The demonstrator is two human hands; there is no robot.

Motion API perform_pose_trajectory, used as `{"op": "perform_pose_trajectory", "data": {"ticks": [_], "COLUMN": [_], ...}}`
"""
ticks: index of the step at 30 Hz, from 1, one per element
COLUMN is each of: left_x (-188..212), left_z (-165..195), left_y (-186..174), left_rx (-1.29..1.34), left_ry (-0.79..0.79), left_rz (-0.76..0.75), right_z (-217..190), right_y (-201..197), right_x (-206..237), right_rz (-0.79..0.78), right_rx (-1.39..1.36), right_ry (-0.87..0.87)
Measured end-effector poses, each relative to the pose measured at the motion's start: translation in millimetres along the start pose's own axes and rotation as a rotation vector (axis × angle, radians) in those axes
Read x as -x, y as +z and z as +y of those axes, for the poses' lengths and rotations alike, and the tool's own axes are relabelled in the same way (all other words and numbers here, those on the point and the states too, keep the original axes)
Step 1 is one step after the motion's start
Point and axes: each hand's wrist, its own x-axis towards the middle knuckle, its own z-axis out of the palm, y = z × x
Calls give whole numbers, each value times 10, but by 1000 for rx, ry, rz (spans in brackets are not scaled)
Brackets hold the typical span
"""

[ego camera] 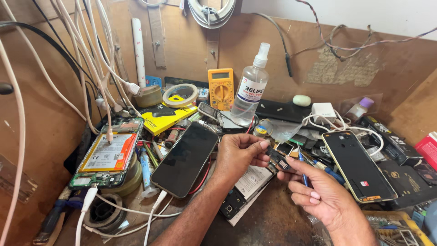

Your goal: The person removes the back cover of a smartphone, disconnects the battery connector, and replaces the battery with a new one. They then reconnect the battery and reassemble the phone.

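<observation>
My left hand (pixel 239 155) pinches a small dark phone part (pixel 278 160) between thumb and fingers at the centre of the bench. My right hand (pixel 318 196) comes in from the lower right, its fingers touching the same part while a thin blue-handled tool (pixel 302 165) sticks up between them. A black phone (pixel 185 158) lies face up just left of my left hand. Below the hands sits a flat battery with a white label (pixel 248 189).
An opened phone with exposed battery (pixel 108 155) rests on tape rolls at left, cables plugged in. A phone back shell (pixel 358 165) lies at right. Behind stand a spray bottle (pixel 250 86), a yellow multimeter (pixel 221 88), a tape roll (pixel 180 95) and a white charger (pixel 324 111).
</observation>
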Motion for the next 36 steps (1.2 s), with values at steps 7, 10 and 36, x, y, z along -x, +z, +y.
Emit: {"op": "perform_pose_trajectory", "data": {"ticks": [7, 10, 36], "left_x": [1, 5, 37], "left_z": [-1, 19, 64], "left_y": [2, 4, -57], "left_rx": [-7, -12, -44], "left_ry": [-30, -37, -98], "left_rz": [2, 18, -22], "right_z": [17, 4, -4], "right_y": [-38, -34, 47], "right_x": [-42, -25, 37], "right_rz": [3, 6, 29], "right_rx": [-38, -52, 25], "right_ry": [-14, -16, -68]}}
